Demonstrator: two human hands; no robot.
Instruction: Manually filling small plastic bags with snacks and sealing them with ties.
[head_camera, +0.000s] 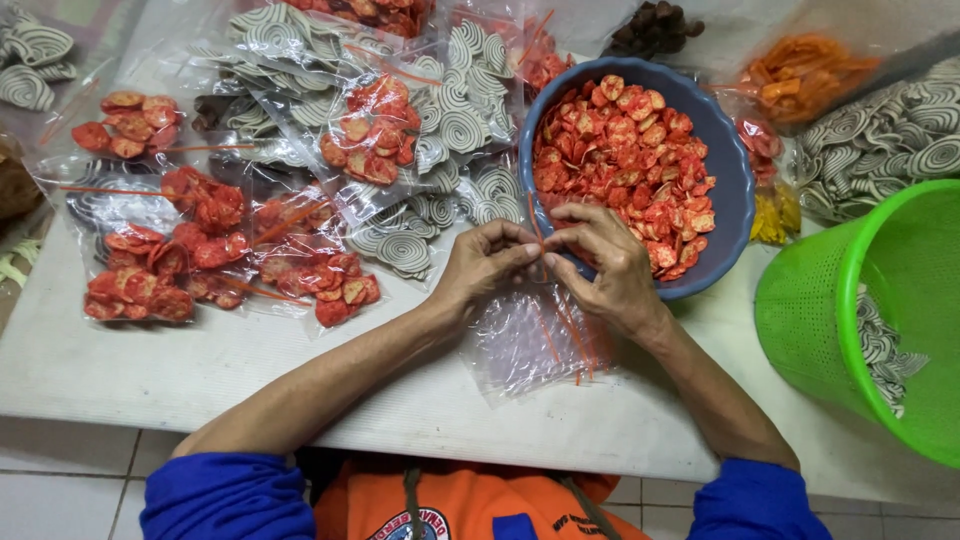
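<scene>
My left hand (483, 264) and my right hand (606, 262) meet at the fingertips just in front of a blue bowl (731, 205). Both pinch a thin orange twist tie (540, 243) at the mouth of a clear plastic bag (520, 340), which lies flat on the white table below my hands. More orange ties (565, 335) lie on or inside that bag. The bowl is heaped with red round crackers (625, 160). My right hand's knuckles overlap the bowl's near rim.
Several sealed bags of red crackers (190, 255) and grey spiral crackers (400, 240) cover the table's left and back. A green perforated basket (880, 320) with spiral crackers stands at the right. Loose spiral crackers (885, 145) and orange snack bags (800, 70) lie behind it.
</scene>
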